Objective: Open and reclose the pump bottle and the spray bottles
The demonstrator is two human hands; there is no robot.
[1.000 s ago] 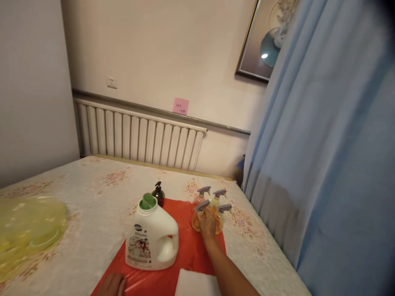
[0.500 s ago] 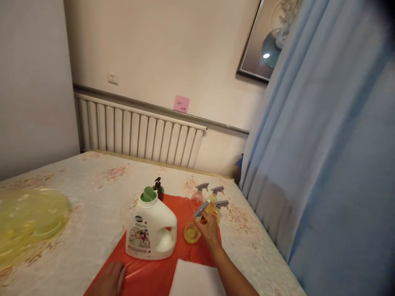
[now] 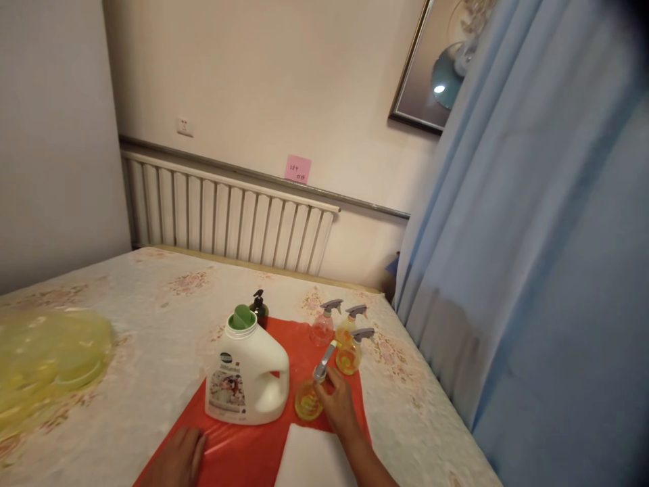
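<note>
My right hand grips a small yellow spray bottle with a grey trigger head, tilted over the red plastic sheet just right of a white detergent jug with a green cap. My left hand rests flat on the near left corner of the red sheet, holding nothing. Three more small spray bottles stand at the sheet's far right corner. A dark pump bottle stands behind the jug.
A white folded cloth lies at the near edge by my right arm. A translucent yellow plastic item sits at the left of the flowered bed cover. A radiator lines the far wall; a blue curtain hangs at right.
My right hand has taken one spray bottle from the group and carried it toward me and left, beside the jug. My left hand has barely moved.
</note>
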